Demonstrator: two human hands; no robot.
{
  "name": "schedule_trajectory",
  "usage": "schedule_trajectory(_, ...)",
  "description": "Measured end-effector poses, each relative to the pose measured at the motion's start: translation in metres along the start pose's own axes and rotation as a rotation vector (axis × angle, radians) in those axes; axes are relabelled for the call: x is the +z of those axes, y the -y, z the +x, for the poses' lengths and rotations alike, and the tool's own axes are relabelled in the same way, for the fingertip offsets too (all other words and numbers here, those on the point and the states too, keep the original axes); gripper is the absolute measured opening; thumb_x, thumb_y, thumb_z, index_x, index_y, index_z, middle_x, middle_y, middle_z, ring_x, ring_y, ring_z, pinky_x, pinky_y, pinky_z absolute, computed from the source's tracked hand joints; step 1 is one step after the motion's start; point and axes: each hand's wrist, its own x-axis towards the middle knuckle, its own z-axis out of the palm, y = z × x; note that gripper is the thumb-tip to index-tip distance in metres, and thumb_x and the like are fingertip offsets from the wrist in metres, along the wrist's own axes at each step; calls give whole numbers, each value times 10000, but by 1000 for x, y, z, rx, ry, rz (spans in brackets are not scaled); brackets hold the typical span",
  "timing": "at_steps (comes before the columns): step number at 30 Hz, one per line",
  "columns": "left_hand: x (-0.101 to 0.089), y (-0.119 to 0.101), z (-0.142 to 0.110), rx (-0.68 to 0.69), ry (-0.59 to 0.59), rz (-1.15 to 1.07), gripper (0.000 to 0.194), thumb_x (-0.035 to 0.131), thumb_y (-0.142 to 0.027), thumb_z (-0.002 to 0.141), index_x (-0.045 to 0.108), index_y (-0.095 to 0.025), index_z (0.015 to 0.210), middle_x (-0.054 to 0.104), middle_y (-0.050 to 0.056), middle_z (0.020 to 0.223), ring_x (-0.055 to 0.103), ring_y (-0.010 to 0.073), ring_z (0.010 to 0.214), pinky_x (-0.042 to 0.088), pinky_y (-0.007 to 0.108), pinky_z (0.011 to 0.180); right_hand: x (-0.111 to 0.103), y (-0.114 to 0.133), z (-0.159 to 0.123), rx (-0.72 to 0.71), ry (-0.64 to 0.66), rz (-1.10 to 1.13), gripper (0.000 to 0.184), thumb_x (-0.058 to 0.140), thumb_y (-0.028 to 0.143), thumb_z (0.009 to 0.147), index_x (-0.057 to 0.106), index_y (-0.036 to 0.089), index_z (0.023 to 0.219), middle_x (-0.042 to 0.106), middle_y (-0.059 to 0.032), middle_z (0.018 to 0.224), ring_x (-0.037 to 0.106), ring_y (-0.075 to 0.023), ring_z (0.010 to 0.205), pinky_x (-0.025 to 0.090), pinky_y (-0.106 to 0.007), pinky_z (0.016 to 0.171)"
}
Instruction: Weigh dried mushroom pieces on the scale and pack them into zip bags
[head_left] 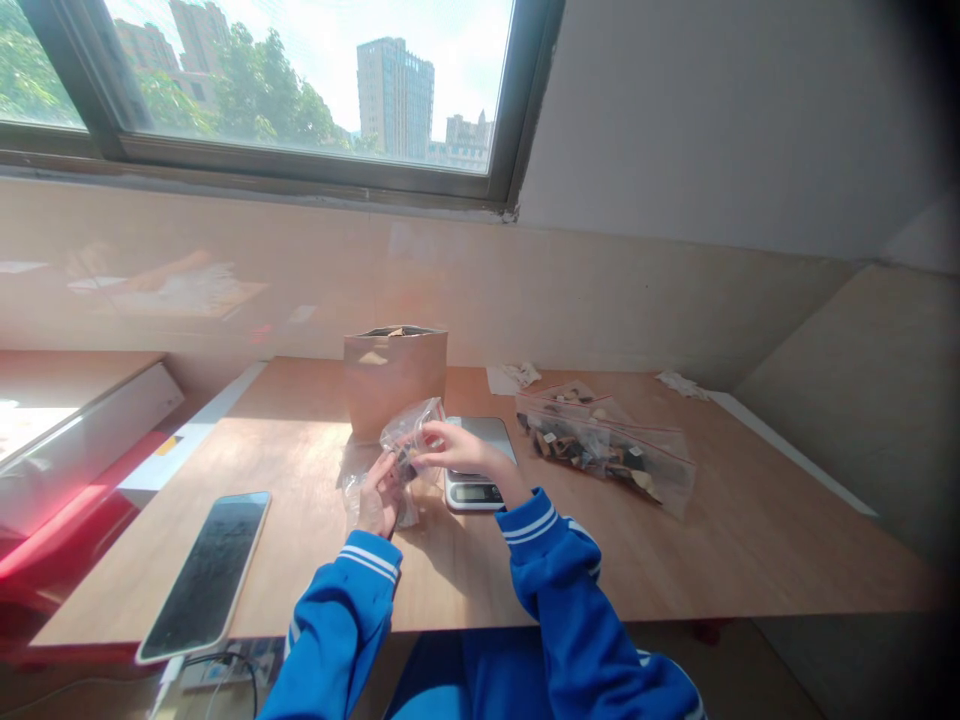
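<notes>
My left hand is closed on a clear plastic bag with small dark pieces inside, held above the table in front of a brown paper bag. Fingers of my right hand reach to the same bag from the right and pinch at its upper part; whether they hold a piece or only the plastic is too small to tell. Under my right hand sits a kitchen scale with a small display, partly covered by the hand. More crumpled clear plastic hangs by my left hand.
Several zip bags filled with dark and tan pieces lie right of the scale. A phone with a cable rests at the table's left front edge. White crumpled scraps lie along the back, below the wall and window.
</notes>
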Motion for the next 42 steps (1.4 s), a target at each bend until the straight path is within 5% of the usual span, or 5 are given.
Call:
schedule_trajectory(10,3,-7,-4,-71,79,-91,464,548,-57,695,645,-141,1141,734,72,985,683,201,914,523,311,873,-8,-10,-3,4,-21,196,478,635,472,800,658,139,1142,704,-100,1055,642,-227,965,506,-361,857)
schedule_trajectory(18,1,-6,-2,-62,48,-73,484,561,-24,683,647,-132,1147,731,85,1010,675,202,932,503,284,868,-6,-3,-8,23,40,255,499,673,369,774,606,155,1219,648,-101,1193,607,-241,1078,490,-386,930)
schedule_trajectory(27,4,-4,-4,-88,93,-34,408,592,-28,701,672,-141,1085,738,45,881,669,148,800,502,233,771,1,6,-7,0,-34,112,373,654,260,780,601,174,1139,633,-81,1149,606,-202,1020,498,-337,876)
schedule_trajectory(35,-1,-3,1,-72,23,-55,394,571,-13,719,653,-162,1075,730,51,981,673,161,797,514,269,755,12,6,1,15,-257,-14,235,634,205,746,646,178,979,659,-62,1014,623,-186,916,502,-330,827)
schedule_trajectory(42,-3,-6,2,-95,-76,-108,326,525,0,712,636,-142,984,727,47,881,678,167,761,530,286,738,7,8,10,40,-517,221,312,663,310,704,632,162,977,684,-86,983,646,-197,905,516,-353,863)
